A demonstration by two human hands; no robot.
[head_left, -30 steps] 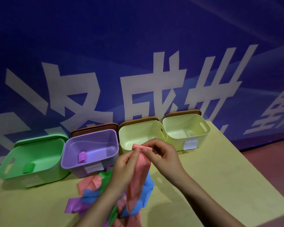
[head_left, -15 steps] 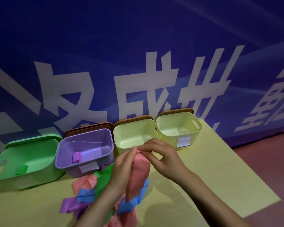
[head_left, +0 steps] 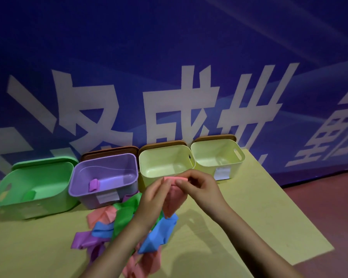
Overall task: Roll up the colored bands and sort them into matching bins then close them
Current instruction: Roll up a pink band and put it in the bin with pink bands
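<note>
Both hands pinch the top of a pink band (head_left: 174, 197) held in the air; its upper end is rolled into a small tube and the rest hangs down. My left hand (head_left: 152, 197) grips the left side, my right hand (head_left: 199, 187) the right. Below them a pile of loose bands (head_left: 117, 223) in pink, green, blue and purple lies on the table. At the back stand a green bin (head_left: 31, 187) with a green roll inside, a purple bin (head_left: 107, 177) with a purple roll (head_left: 93, 185), and two pale yellow bins (head_left: 165, 163) (head_left: 217, 155), all without lids on.
Lids lean upright behind each bin against the blue banner wall (head_left: 169, 67). The yellow table (head_left: 259, 217) ends at its right edge near a reddish floor (head_left: 329, 207). White labels are stuck on the bins' front walls.
The hands have rolled the top of the pink band further, so a tighter tube shows at the fingertips. The camera view shifted slightly; the bins have not moved.
</note>
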